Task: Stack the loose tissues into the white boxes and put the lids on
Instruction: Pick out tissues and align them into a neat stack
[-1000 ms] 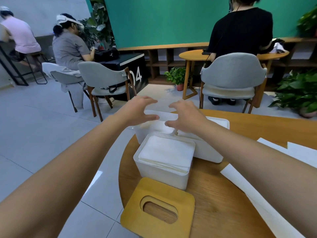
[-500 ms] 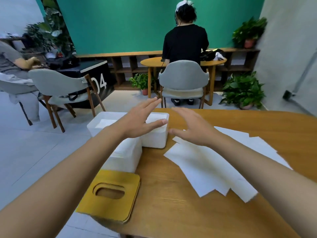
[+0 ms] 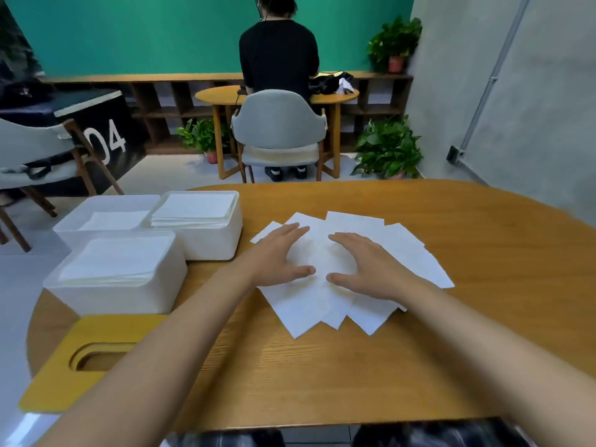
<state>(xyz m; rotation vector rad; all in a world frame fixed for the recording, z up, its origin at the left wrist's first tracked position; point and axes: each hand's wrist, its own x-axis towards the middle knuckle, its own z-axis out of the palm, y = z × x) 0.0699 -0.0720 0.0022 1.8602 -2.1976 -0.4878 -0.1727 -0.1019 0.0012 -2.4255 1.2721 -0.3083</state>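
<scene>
Several loose white tissues (image 3: 396, 250) lie fanned out on the round wooden table (image 3: 483, 317). My left hand (image 3: 277, 256) and my right hand (image 3: 364, 269) rest flat on the pile, fingers spread, thumbs facing each other. Three white boxes stand at the table's left: a near box (image 3: 106, 298) full of stacked tissues, a far right box (image 3: 213, 240) also holding a stack, and a far left box (image 3: 74, 230) with a few tissues. A yellow wooden lid (image 3: 80, 366) with an oval slot lies at the near left edge, partly under my left forearm.
Beyond the table a person in black sits on a grey chair (image 3: 279, 124) at another round table. Potted plants (image 3: 387, 150) stand by the grey wall on the right. Another grey chair (image 3: 29, 150) is at the far left.
My view has swung right from the boxes to the tissue pile. Both hands have moved from above the boxes down onto the loose tissues.
</scene>
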